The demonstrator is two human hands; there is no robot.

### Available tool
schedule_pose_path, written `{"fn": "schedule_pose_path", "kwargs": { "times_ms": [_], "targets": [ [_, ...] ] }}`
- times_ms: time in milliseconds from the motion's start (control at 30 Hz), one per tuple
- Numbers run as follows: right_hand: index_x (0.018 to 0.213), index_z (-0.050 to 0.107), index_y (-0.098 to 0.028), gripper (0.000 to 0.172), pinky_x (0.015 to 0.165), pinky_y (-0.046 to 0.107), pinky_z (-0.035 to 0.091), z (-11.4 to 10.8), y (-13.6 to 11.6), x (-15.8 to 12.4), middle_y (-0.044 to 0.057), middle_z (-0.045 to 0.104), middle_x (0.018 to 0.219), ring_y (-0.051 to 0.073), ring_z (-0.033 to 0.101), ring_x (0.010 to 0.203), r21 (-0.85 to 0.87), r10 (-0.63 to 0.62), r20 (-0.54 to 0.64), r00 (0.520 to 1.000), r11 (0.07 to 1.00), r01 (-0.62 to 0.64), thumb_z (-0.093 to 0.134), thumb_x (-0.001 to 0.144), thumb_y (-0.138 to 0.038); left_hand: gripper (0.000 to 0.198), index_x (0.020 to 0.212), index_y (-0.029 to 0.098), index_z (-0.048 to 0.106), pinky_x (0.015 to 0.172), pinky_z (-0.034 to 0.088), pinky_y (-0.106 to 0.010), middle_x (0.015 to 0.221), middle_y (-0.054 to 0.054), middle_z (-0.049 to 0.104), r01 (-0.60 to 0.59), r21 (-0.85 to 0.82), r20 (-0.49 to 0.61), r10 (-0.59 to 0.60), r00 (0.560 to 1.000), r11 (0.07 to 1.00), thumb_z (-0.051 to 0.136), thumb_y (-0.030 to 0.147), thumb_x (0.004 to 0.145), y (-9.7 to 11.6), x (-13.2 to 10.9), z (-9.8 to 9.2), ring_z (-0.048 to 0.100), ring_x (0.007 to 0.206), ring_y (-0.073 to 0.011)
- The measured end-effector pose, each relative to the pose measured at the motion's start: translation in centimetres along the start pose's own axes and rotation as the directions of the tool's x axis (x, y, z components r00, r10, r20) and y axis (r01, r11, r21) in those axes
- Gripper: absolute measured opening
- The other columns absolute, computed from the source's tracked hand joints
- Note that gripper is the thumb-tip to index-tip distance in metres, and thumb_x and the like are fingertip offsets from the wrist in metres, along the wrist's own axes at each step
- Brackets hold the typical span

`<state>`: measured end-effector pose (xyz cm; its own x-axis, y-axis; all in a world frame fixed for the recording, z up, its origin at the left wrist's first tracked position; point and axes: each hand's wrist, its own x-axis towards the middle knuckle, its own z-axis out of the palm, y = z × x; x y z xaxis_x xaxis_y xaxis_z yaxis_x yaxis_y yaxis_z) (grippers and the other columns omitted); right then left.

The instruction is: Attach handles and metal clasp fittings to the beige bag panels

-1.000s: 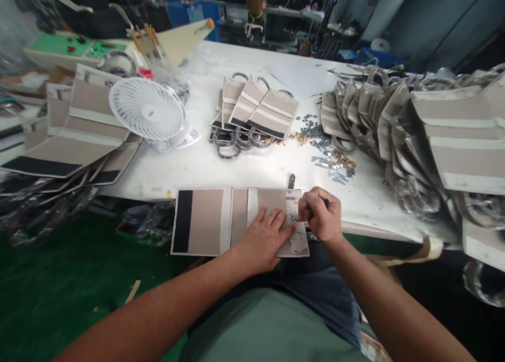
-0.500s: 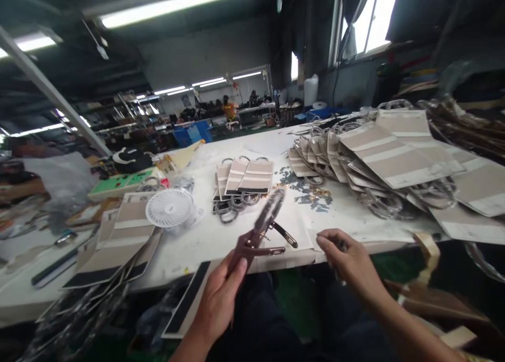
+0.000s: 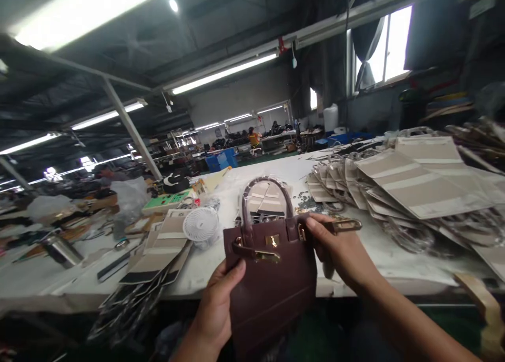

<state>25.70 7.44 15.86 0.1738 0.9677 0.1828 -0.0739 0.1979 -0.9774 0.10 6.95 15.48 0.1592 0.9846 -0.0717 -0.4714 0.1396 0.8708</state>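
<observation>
A dark brown handbag panel [image 3: 276,283] hangs upright in front of me, its arched handle [image 3: 265,180] wrapped in clear film. Gold hardware [image 3: 272,240] sits on its upper middle. My left hand [image 3: 221,301] is closed on the left edge, thumb on the front, just below a short strap [image 3: 252,251] with a gold plate. At the upper right corner, my right hand [image 3: 337,246] pinches the panel beside a gold fitting. A second strap end [image 3: 347,225] with a gold plate sticks out to the right above that hand. The right fingertips behind the panel are hidden.
Piled beige panels [image 3: 414,178] with wrapped handles cover the table's right side. Behind the handbag panel lie more beige panels and small metal pieces [image 3: 305,201]. To the left are a white fan [image 3: 201,225], another panel stack [image 3: 163,249] and a steel flask [image 3: 63,249].
The handbag panel has turned from edge-on to face me. My right hand, apart from it before, has come to its upper right corner. The camera view has tilted up and swung left.
</observation>
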Motion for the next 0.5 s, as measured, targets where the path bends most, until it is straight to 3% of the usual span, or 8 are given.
{"fn": "schedule_pose_path", "kwargs": {
  "times_ms": [100, 200, 333, 500],
  "targets": [
    [0.093, 0.071, -0.02, 0.044, 0.037, 0.022, 0.03, -2.1, 0.3, 0.8, -0.006, 0.046, 0.054, 0.01, 0.039, 0.043, 0.181, 0.041, 0.083, 0.996, 0.982, -0.056, 0.075, 0.086, -0.063, 0.046, 0.122, 0.021, 0.078, 0.104, 0.059, -0.052, 0.118, -0.012, 0.081, -0.009, 0.023, 0.079, 0.007, 0.997, 1.0, 0.089, 0.032, 0.079, -0.6, 1.5, 1.2, 0.076, 0.113, -0.0367],
    [0.09, 0.067, -0.019, 0.04, 0.04, 0.019, 0.029, -3.5, 1.5, 1.9, -0.007, 0.045, 0.057, 0.007, 0.036, 0.046, 0.3, 0.082, 0.108, 0.991, 0.948, -0.111, 0.081, 0.083, -0.057, 0.047, 0.121, 0.018, 0.077, 0.103, 0.059, -0.048, 0.119, -0.013, 0.08, -0.057, 0.107, 0.129, 0.043, 0.991, 0.993, 0.089, 0.032, 0.078, -1.7, 3.5, 1.9, 0.076, 0.113, -0.0355],
    [0.085, 0.064, -0.019, 0.042, 0.038, 0.019, 0.029, -4.4, 3.7, 3.3, -0.007, 0.046, 0.055, 0.007, 0.036, 0.044, 0.222, 0.16, 0.058, 0.985, 0.96, -0.169, 0.084, 0.079, -0.055, 0.055, 0.122, 0.017, 0.075, 0.1, 0.058, -0.042, 0.121, -0.012, 0.079, -0.104, 0.222, 0.155, 0.071, 0.985, 0.969, 0.094, 0.031, 0.072, -4.0, 6.6, 1.8, 0.076, 0.11, -0.0319],
    [0.078, 0.059, -0.019, 0.048, 0.036, 0.021, 0.031, -5.0, 7.2, 4.3, -0.007, 0.048, 0.057, 0.008, 0.038, 0.042, 0.137, 0.206, -0.015, 0.978, 0.97, -0.202, 0.084, 0.074, -0.06, 0.059, 0.119, 0.017, 0.075, 0.105, 0.054, -0.042, 0.121, -0.011, 0.079, -0.118, 0.224, 0.049, 0.109, 0.993, 0.967, 0.097, 0.04, 0.068, -8.0, 9.4, 0.9, 0.073, 0.113, -0.0305]
  ]
}}
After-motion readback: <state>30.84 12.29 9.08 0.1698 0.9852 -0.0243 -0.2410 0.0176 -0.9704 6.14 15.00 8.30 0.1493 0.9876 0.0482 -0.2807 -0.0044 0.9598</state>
